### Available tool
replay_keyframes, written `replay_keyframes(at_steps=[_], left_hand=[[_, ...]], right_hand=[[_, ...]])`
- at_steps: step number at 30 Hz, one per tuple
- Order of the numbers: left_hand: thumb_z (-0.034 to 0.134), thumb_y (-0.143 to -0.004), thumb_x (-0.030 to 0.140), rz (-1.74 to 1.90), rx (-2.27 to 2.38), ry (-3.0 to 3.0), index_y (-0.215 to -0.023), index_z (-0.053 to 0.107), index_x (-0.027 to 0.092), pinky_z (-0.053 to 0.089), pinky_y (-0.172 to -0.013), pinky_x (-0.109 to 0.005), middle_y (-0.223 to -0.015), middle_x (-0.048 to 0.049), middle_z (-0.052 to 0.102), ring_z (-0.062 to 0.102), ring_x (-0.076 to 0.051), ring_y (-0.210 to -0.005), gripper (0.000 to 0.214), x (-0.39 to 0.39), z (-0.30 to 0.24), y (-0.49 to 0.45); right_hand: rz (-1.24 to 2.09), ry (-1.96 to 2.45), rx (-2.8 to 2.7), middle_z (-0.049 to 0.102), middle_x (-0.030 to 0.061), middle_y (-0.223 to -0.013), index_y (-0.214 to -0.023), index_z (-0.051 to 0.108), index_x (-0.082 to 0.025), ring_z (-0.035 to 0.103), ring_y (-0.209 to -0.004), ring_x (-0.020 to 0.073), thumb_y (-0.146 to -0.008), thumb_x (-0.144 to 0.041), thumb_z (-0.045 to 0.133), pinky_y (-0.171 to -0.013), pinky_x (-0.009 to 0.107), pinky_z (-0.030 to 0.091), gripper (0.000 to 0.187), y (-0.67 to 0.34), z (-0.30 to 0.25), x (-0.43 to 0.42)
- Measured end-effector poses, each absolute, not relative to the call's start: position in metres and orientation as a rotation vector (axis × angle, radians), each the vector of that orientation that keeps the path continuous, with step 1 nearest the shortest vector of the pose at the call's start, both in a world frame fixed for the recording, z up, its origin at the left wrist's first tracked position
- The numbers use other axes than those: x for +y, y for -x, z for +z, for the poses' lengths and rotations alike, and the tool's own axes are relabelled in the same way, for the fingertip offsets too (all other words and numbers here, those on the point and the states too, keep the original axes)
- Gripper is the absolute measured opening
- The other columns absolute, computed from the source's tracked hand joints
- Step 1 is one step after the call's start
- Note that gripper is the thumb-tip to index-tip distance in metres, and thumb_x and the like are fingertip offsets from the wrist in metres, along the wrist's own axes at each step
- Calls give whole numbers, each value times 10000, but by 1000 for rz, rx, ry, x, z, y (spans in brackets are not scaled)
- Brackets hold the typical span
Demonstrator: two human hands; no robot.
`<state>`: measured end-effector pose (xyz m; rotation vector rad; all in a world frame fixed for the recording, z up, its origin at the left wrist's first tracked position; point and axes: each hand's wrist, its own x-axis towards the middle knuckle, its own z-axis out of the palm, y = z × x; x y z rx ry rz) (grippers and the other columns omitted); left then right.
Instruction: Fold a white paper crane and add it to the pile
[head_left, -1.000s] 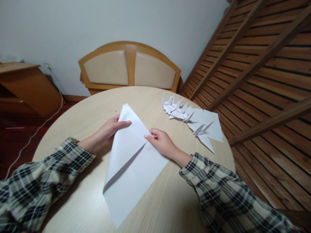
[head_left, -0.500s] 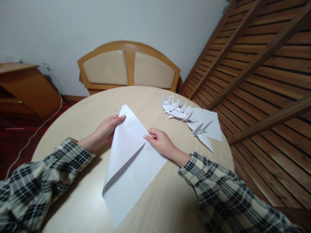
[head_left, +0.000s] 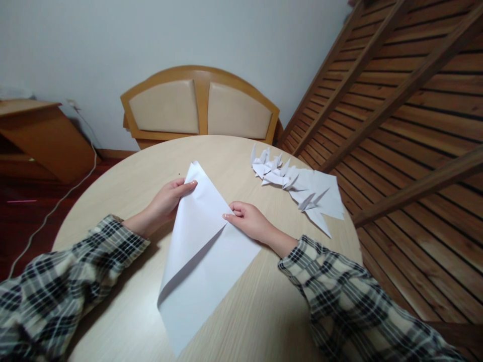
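A large white sheet of paper (head_left: 199, 251), folded over on a diagonal, lies on the round pale wooden table (head_left: 264, 311) in front of me. My left hand (head_left: 166, 203) grips its upper left edge near the top corner, fingers curled onto the sheet. My right hand (head_left: 247, 221) rests on the right side of the folded flap, with its fingertips pinching or pressing the paper's edge. Both sleeves are plaid.
Several folded white paper cranes (head_left: 273, 171) and flat sheets (head_left: 320, 198) lie at the table's right rim. A wooden chair with padded back (head_left: 199, 108) stands across the table. Slatted wooden panelling (head_left: 407, 110) fills the right; a cabinet (head_left: 41, 133) and cable are at left.
My left fingers slid back from across the top of the sheet toward its left edge. The right hand and the paper have barely moved.
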<state>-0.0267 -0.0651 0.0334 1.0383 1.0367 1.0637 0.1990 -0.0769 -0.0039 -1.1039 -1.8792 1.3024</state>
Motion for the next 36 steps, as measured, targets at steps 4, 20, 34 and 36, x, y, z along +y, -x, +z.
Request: replay_keyframes(at_steps=[4, 20, 34, 36], left_hand=[[682, -784, 294, 1006, 1051, -1063, -984, 610, 111, 536, -520, -277, -748, -80, 718, 662, -183, -567, 281, -68, 33, 24], [627, -811, 413, 908, 1147, -1518, -1020, 632, 190, 495, -640, -254, -915, -55, 669, 617, -180, -777, 305, -79, 23, 5], [689, -776, 363, 459, 1029, -1334, -1138, 671, 202, 544, -522, -266, -1019, -122, 730, 712, -237, -734, 396, -89, 37, 19], [706, -762, 335, 467, 1048, -1338, -1134, 678, 202, 552, -515, -266, -1017, -122, 734, 716, -234, -714, 396, -88, 37, 19]], right_hand=[[1452, 1046, -1860, 578, -3, -731, -787, 544, -172, 522, -635, 115, -833, -437, 595, -540, 229, 355, 274, -201, 0, -77], [1370, 1074, -1602, 706, 88, -911, -974, 664, -137, 647, -755, 173, -796, -432, 642, -608, 277, 493, 345, -197, -10, -72], [1080, 1117, -1267, 639, 42, -765, -836, 584, -185, 582, -685, 177, -746, -527, 652, -589, 297, 464, 360, -218, -7, -47], [1099, 1104, -1268, 631, 33, -760, -828, 575, -188, 574, -680, 168, -747, -535, 644, -586, 289, 457, 363, -216, -6, -49]])
